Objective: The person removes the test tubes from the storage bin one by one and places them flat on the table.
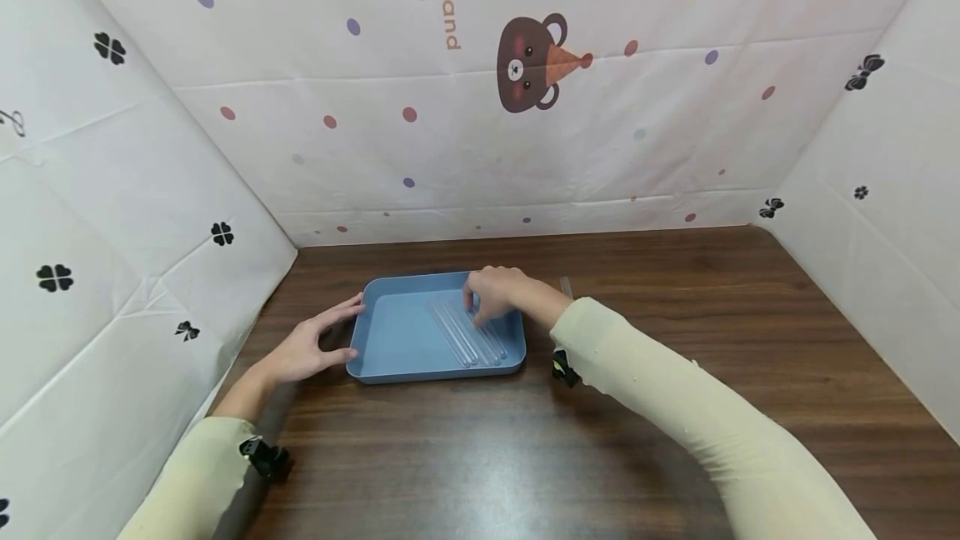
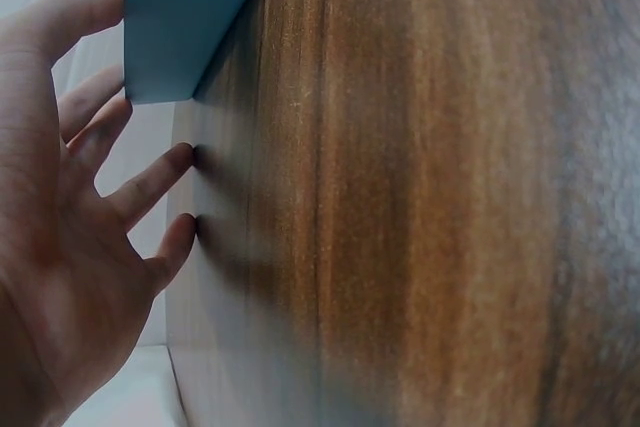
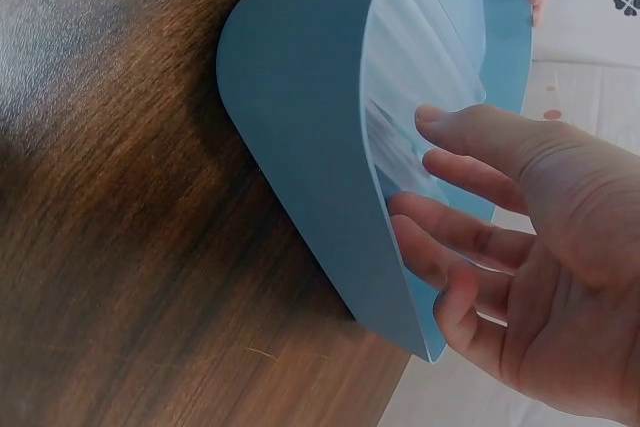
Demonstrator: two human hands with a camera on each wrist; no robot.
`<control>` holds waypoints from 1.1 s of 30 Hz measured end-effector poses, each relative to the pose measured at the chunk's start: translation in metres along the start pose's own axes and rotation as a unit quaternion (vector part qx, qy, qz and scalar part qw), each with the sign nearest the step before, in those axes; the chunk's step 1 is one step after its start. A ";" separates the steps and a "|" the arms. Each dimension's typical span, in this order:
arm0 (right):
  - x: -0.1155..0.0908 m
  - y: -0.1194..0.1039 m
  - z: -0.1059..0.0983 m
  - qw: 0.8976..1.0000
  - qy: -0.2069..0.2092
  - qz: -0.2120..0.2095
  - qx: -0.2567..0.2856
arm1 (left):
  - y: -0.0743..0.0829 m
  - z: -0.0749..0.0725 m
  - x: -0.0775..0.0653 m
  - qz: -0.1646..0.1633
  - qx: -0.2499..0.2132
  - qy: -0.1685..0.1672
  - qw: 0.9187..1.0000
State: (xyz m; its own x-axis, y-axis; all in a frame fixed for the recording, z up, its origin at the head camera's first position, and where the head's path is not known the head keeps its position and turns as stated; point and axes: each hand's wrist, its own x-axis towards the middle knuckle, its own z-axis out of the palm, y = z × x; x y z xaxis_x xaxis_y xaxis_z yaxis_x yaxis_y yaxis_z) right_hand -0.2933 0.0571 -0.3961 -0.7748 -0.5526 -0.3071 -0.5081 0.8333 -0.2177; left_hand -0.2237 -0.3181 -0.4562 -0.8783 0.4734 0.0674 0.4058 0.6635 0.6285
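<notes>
A shallow blue tray [image 1: 397, 332] sits on the table, with several clear test tubes [image 1: 459, 338] lying side by side in its right half. My left hand [image 1: 303, 348] is at the tray's left end, thumb and fingers spread along the rim. In the left wrist view, two fingertips of that hand [image 2: 75, 217] rest on the wood below the tray's corner. My right hand [image 1: 497, 292] reaches over the tray's right side, fingers pointing down at the tubes. The right wrist view shows the thumb and fingers of this hand [image 3: 520, 237] loosely bent and apart, with nothing between them.
Behind the right forearm, the end of another clear piece [image 1: 566, 286] shows on the dark wooden table [image 1: 480, 448]. Patterned white sheeting [image 1: 450, 148] stands as a wall at the back and on both sides.
</notes>
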 end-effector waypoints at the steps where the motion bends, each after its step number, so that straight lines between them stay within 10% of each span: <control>1: 0.000 0.000 0.000 1.000 0.000 0.001 0.000 | 0.000 0.000 0.000 0.000 -0.001 0.000 1.000; 13: -0.003 -0.003 0.002 1.000 -0.002 0.008 -0.003 | -0.002 0.001 -0.001 -0.005 -0.005 -0.003 1.000; 20: 0.044 0.028 0.029 0.999 0.002 0.001 -0.036 | 0.000 0.000 -0.001 0.000 -0.006 -0.002 1.000; 33: 0.008 0.001 0.007 1.000 -0.005 0.012 -0.010 | 0.000 0.000 -0.001 -0.006 -0.005 -0.004 1.000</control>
State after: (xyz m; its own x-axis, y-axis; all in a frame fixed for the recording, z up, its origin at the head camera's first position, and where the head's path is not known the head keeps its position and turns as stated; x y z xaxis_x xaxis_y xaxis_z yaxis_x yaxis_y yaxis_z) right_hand -0.2973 0.0534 -0.4057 -0.7834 -0.5318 -0.3217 -0.4962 0.8468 -0.1914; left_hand -0.2230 -0.3185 -0.4566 -0.8816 0.4689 0.0537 0.3917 0.6636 0.6373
